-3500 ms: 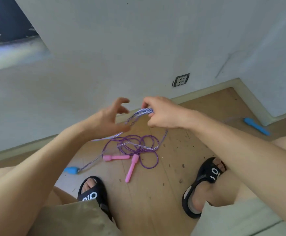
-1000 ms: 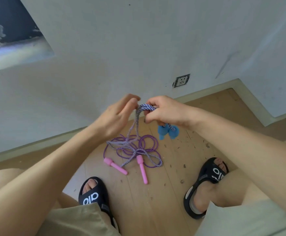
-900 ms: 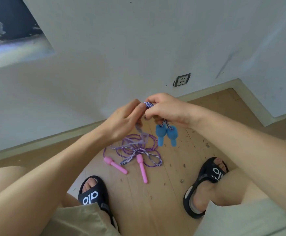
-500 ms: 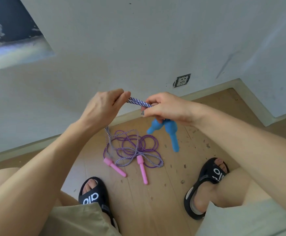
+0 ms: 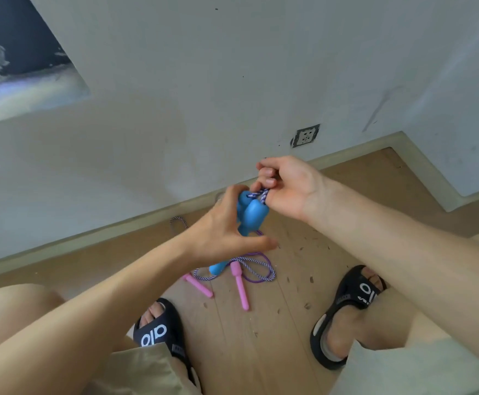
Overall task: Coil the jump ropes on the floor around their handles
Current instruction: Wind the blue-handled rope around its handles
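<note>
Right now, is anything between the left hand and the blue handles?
Nothing visible is. The left hand already grips the blue handles, while the right hand pinches the striped rope just above them.

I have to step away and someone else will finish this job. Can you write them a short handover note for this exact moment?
Right hand: pinches the striped rope just above the two blue handles, held together in the air.
Left hand: fingers curled around the blue handles from the left side.
On the floor: the rest of the striped rope lies loose, tangled over the purple rope; its pink handles lie apart, uncoiled.
Done: blue handles gathered together.
Left: wrap the striped rope around the blue handles, then coil the purple rope around the pink ones.
</note>
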Tool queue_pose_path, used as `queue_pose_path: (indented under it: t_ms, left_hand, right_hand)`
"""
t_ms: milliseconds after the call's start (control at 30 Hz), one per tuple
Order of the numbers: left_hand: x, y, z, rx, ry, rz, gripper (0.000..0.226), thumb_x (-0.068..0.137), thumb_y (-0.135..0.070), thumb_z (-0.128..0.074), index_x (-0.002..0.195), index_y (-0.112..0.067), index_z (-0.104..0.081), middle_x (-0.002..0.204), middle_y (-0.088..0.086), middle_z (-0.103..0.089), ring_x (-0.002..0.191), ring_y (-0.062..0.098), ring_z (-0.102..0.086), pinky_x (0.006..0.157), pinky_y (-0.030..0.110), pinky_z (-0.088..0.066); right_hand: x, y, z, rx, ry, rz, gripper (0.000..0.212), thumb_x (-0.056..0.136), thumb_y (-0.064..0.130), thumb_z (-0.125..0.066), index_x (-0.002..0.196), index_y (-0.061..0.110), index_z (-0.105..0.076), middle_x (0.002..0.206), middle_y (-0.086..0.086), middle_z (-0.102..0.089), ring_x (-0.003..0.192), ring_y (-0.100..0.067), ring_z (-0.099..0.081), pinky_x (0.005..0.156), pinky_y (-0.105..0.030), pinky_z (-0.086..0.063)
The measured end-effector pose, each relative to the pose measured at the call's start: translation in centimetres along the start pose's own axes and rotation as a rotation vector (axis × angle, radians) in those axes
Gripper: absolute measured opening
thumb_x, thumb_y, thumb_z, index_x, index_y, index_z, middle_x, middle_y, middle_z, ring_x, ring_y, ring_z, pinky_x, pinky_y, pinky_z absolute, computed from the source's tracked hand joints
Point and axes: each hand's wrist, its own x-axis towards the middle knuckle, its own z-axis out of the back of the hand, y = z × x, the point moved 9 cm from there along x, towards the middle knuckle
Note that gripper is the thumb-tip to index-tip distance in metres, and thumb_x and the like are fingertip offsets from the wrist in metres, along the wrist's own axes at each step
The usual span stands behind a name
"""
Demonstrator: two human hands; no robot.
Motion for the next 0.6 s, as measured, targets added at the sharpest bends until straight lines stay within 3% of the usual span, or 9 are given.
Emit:
queue_pose_path:
  t_ms: [133,233,333,367,433,467,533,600]
  left_hand:
    - [1.0,0.8,0.6,0.160,-0.113,-0.013,0.048,0.076,-0.024,-0.074,0.105,-0.015,-0.037,0.083,0.004,-0.055,0.069,0.024,-0.050,0.058,0.034,-0.040]
    - [1.4,1.6,1.6,0.252,-0.138,-0.002,0.033,0.082,-0.024,-0.065,0.095,-0.014,-0.036,0.073,-0.001,-0.050,0.060,0.018,-0.044,0.052,0.032,-0.033]
    - [1.5,2.0,2.1,0.419,-0.120,-0.042,0.023,0.085,-0.029,-0.058,0.088,-0.021,-0.037,0.073,0.001,-0.054,0.065,0.029,-0.050,0.054,0.036,-0.039]
    - [1.4,2.0,2.1,0.462,-0.111,-0.061,0.023,0.086,-0.030,-0.057,0.087,-0.023,-0.036,0.074,0.002,-0.056,0.066,0.031,-0.051,0.056,0.038,-0.042]
    - [1.4,2.0,2.3,0.525,-0.103,-0.087,0.023,0.086,-0.030,-0.056,0.088,-0.022,-0.035,0.074,0.002,-0.054,0.065,0.031,-0.051,0.055,0.039,-0.041]
    - [1.4,1.9,2.5,0.568,-0.106,-0.099,0.023,0.086,-0.029,-0.055,0.090,-0.021,-0.035,0.073,0.001,-0.052,0.065,0.031,-0.050,0.054,0.037,-0.038]
    - [1.3,1.5,3.1,0.666,-0.112,-0.129,0.022,0.086,-0.026,-0.054,0.093,-0.019,-0.035,0.074,0.000,-0.049,0.065,0.031,-0.050,0.054,0.035,-0.034]
    - [1.2,1.2,3.5,0.686,-0.106,-0.146,0.021,0.086,-0.023,-0.053,0.094,-0.018,-0.035,0.075,0.001,-0.050,0.065,0.031,-0.051,0.053,0.036,-0.035]
  right_hand:
    - [0.0,0.6,-0.1,0.096,-0.023,0.015,0.023,0.100,0.002,-0.038,0.079,0.009,-0.045,0.053,0.002,-0.029,0.039,-0.011,-0.024,0.055,-0.025,-0.033]
    - [0.4,2.3,0.7,0.063,-0.073,0.044,0.022,0.099,-0.003,-0.032,0.085,0.006,-0.046,0.048,0.000,-0.033,0.036,-0.011,-0.026,0.054,-0.026,-0.034]
    - [0.9,3.4,2.2,-0.045,-0.153,0.056,0.026,0.096,-0.009,-0.023,0.087,0.007,-0.043,0.059,-0.007,-0.040,0.041,-0.012,-0.034,0.056,-0.030,-0.040]
    - [0.9,3.3,2.4,-0.139,-0.168,0.035,0.024,0.096,-0.008,-0.027,0.085,0.006,-0.043,0.067,-0.009,-0.044,0.047,-0.014,-0.040,0.058,-0.032,-0.045]
    - [0.5,3.5,3.2,-0.598,-0.249,0.060,0.009,0.094,-0.001,-0.043,0.092,0.004,-0.049,0.088,-0.015,-0.054,0.070,-0.021,-0.055,0.069,-0.037,-0.052]
    - [0.4,4.3,3.7,-0.891,-0.323,0.127,0.014,0.092,0.004,-0.050,0.106,0.004,-0.052,0.107,-0.016,-0.053,0.090,-0.026,-0.057,0.079,-0.039,-0.051]
    - [-0.3,6.6,2.7,-1.374,-0.440,0.426,0.054,0.089,0.013,-0.056,0.140,0.010,-0.037,0.135,-0.013,-0.040,0.123,-0.030,-0.043,0.096,-0.037,-0.041]
    - [-1.0,6.1,-0.7,-1.525,-0.232,0.657,0.049,0.095,0.024,-0.054,0.143,0.016,-0.042,0.137,-0.010,-0.048,0.126,-0.026,-0.046,0.101,-0.035,-0.040]
